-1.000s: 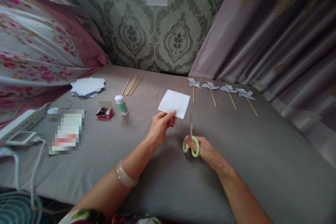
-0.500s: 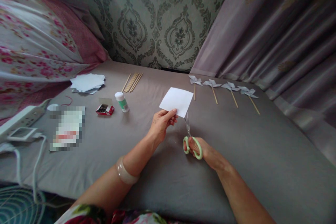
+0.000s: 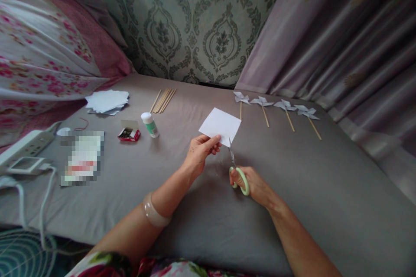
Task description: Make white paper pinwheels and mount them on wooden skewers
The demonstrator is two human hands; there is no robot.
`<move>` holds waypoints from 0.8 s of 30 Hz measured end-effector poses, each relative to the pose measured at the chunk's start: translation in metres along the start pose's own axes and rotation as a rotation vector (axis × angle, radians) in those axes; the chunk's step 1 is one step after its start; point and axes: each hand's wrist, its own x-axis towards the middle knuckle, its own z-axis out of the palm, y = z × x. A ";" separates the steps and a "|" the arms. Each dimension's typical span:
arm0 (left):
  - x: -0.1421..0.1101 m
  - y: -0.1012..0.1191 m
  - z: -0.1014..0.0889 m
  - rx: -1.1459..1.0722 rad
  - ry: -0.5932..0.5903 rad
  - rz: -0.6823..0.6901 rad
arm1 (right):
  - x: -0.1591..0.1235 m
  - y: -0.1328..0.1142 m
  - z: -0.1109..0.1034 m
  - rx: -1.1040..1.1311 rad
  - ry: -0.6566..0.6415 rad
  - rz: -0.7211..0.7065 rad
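A white square sheet of paper (image 3: 221,123) is pinched at its lower edge by my left hand (image 3: 203,149), thumb on top. My right hand (image 3: 248,181) grips a pair of scissors (image 3: 242,181) with pale green handles. Their blades point away from me and meet the paper's near corner, just right of my left thumb. One blade tip shows over the sheet; the other is hidden from sight. Both hands are above the grey cloth surface (image 3: 208,225).
Several paper pinwheels on sticks (image 3: 285,106) lie at the back right. At the left are a stack of paper (image 3: 107,101), wooden sticks (image 3: 165,101), a glue stick (image 3: 150,124), a small red box (image 3: 129,133) and a power strip (image 3: 24,151).
The scissors have moved slightly up onto the paper's near corner, and their handles have come closer together. The sheet has turned slightly and shifted a little to the right.
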 end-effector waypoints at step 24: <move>-0.001 -0.001 0.001 0.006 -0.015 -0.001 | 0.001 0.003 0.000 0.017 0.052 0.013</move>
